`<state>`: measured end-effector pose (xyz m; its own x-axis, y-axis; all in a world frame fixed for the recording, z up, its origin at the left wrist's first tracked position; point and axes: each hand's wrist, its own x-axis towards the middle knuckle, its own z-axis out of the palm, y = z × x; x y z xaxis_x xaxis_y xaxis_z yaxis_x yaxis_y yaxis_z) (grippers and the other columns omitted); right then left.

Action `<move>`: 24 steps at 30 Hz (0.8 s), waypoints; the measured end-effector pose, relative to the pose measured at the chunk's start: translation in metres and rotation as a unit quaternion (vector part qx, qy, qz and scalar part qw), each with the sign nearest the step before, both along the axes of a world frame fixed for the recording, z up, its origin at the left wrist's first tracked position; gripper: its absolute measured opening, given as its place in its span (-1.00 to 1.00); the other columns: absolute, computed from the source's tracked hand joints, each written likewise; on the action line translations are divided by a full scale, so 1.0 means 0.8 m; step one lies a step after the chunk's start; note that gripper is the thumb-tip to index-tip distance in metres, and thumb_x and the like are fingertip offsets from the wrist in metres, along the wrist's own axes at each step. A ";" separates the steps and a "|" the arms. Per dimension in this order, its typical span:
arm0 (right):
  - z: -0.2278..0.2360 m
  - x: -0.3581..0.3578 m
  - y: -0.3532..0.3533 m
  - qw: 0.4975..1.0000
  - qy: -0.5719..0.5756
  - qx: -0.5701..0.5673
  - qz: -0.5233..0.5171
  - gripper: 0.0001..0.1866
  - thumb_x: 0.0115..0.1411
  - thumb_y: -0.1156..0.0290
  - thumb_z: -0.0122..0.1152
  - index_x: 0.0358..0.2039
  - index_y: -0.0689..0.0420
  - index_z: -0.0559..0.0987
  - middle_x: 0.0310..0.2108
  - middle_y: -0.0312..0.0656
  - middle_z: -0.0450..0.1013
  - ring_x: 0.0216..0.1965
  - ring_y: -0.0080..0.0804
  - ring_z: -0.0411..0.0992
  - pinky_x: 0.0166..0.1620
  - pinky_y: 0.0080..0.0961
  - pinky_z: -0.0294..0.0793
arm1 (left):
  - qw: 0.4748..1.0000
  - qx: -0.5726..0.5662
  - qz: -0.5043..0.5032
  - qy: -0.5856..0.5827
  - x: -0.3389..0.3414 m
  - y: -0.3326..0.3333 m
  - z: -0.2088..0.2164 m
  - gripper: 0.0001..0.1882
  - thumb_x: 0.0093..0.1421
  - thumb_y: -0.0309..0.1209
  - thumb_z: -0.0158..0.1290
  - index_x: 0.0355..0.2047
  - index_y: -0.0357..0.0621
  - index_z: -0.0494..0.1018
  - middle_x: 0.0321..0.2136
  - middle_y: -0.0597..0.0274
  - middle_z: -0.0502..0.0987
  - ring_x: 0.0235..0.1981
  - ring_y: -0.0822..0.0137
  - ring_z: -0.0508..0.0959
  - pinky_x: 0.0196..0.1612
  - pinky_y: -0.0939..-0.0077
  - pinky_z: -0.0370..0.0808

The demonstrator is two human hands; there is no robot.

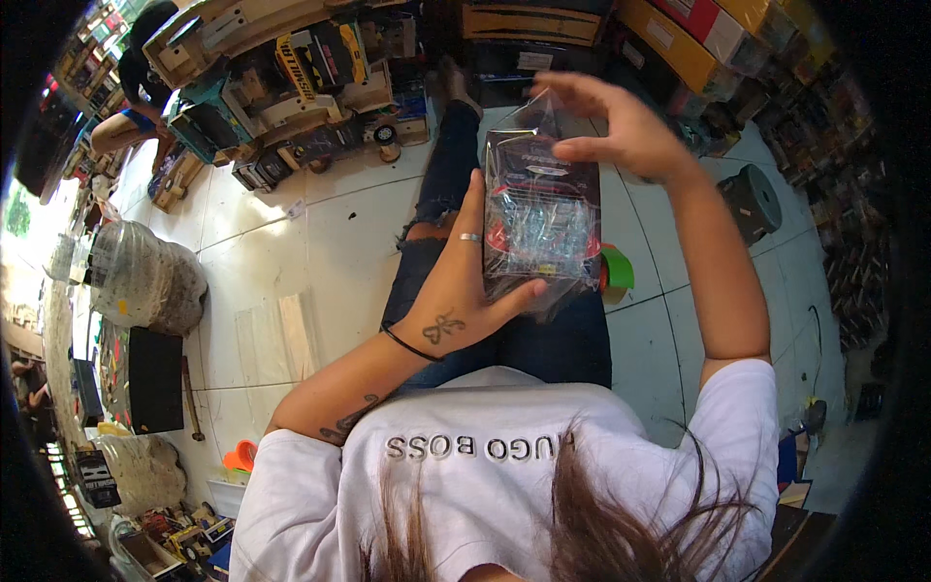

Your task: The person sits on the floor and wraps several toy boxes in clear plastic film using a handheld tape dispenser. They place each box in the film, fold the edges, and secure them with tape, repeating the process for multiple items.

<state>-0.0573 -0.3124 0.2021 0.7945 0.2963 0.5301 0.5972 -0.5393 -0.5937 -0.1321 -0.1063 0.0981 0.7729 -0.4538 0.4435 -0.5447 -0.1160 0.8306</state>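
Black-and-red oblong box (541,218) in clear plastic film (551,118): long axis pointed forward; left hand (456,281) clasped its left side; right hand (626,131), unclenched, hung by far-right corner, contact unclear.

At centre, my wrapped box (541,223) is hiding part of a green roll (621,274). Above, my right hand (626,131) is blurring.

a dark green cylindrical container (753,206) sits on pale floor tiles (339,209); a brown-handled hammer (191,396) lies beside a black rectangular box (155,380).
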 end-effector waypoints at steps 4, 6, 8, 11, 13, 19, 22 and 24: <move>-0.046 -0.002 -0.007 0.993 0.106 -0.005 0.056 -0.84 0.14 0.41 0.23 -0.34 0.24 0.62 -0.34 -0.14 0.57 -0.23 -0.30 0.55 -0.18 -0.44 0.52 | 0.997 0.061 0.052 -0.021 -0.002 -0.001 -0.011 0.22 -0.14 -0.28 0.38 0.29 -0.44 -0.27 0.25 -0.33 -0.02 0.29 -0.12 0.07 0.29 0.27 0.08; -0.059 -0.026 -0.005 0.997 -0.047 -0.058 0.037 -0.83 0.12 0.42 0.24 -0.33 0.27 0.61 -0.30 -0.09 0.57 -0.17 -0.25 0.54 -0.12 -0.38 0.52 | 0.996 0.064 0.057 -0.034 0.006 0.000 -0.009 0.28 -0.20 -0.26 0.41 0.30 -0.39 -0.28 0.28 -0.32 -0.10 0.32 -0.14 -0.01 0.31 0.18 0.03; -0.065 -0.054 0.005 0.983 -0.125 -0.136 0.003 -0.83 0.07 0.47 0.25 -0.33 0.28 0.61 -0.21 -0.03 0.55 -0.08 -0.21 0.51 -0.02 -0.36 0.47 | 0.987 0.065 0.078 -0.121 0.016 0.002 0.000 0.32 -0.26 -0.24 0.42 0.32 -0.34 -0.29 0.30 -0.29 -0.20 0.34 -0.16 -0.09 0.32 0.06 -0.04; -0.062 -0.088 0.018 0.967 -0.132 -0.216 0.009 -0.78 0.08 0.41 0.26 -0.27 0.25 0.60 -0.16 -0.03 0.53 -0.02 -0.18 0.47 0.05 -0.33 0.42 | 0.973 0.139 0.068 -0.174 0.028 0.009 0.016 0.38 -0.31 -0.22 0.43 0.33 -0.28 -0.31 0.32 -0.28 -0.29 0.35 -0.18 -0.17 0.31 -0.08 -0.13; -0.057 -0.096 0.012 0.985 -0.101 -0.142 0.017 -0.77 0.09 0.39 0.24 -0.26 0.24 0.60 -0.18 -0.02 0.53 -0.07 -0.19 0.49 0.03 -0.35 0.44 | 0.964 0.143 0.063 -0.217 0.029 0.013 0.019 0.38 -0.28 -0.18 0.44 0.34 -0.26 -0.33 0.34 -0.23 -0.31 0.36 -0.14 -0.17 0.32 -0.02 -0.13; -0.065 -0.063 -0.055 0.989 0.021 0.127 -0.078 -0.25 0.09 0.06 0.25 0.21 0.14 0.28 0.16 -0.05 0.28 0.22 -0.24 0.21 0.28 -0.30 0.07 | 0.972 -0.189 -0.115 0.085 0.018 0.025 -0.034 0.13 0.08 -0.02 0.19 0.32 -0.36 -0.31 0.34 -0.15 -0.20 0.36 -0.01 -0.13 0.33 0.29 -0.10; -0.069 -0.039 -0.064 0.991 0.113 0.073 -0.021 -0.05 -0.03 -0.10 0.31 0.26 0.17 0.21 0.23 -0.02 0.20 0.27 -0.21 0.14 0.31 -0.27 -0.01 | 0.978 -0.178 -0.090 0.059 0.013 0.023 -0.050 0.07 0.09 0.04 0.13 0.32 -0.36 -0.21 0.32 -0.18 -0.13 0.36 -0.04 -0.13 0.34 0.23 -0.12; -0.063 -0.021 -0.053 0.986 0.163 0.031 0.020 0.03 -0.10 -0.15 0.35 0.27 0.17 0.19 0.25 -0.01 0.17 0.28 -0.20 0.12 0.31 -0.28 -0.01 | 0.982 -0.185 -0.018 -0.017 0.009 0.016 -0.044 0.07 0.09 0.10 0.09 0.32 -0.35 -0.19 0.34 -0.18 -0.15 0.38 -0.01 -0.16 0.34 0.20 -0.18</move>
